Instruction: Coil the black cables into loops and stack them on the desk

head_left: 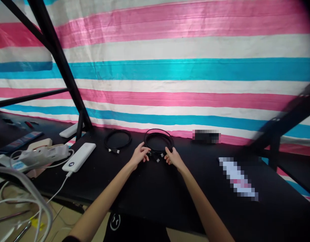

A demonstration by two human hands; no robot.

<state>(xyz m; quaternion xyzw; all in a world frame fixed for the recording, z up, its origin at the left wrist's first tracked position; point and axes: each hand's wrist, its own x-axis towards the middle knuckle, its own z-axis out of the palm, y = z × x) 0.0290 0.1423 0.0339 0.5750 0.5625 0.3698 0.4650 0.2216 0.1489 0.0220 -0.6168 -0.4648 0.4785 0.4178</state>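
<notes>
A coiled black cable (158,133) lies on the black table between my two hands, its far side raised slightly against the striped sheet. My left hand (139,155) has curled fingers closed at the coil's near left edge. On the near right side, my right hand (174,158) pinches the coil between thumb and fingers. Plug ends (158,158) with light metal tips rest between the hands. To the left, apart from both hands, lies a second black cable coil (117,131), with its two connectors (113,151) toward me.
A white power bank (80,156) with a cord plugged in lies to the left, near a power strip (43,154) and tangled white cables. A blurred-out flat object (238,178) is on the right, and a dark box-like one (206,136) at the back. Black metal frame legs (61,70) flank the table.
</notes>
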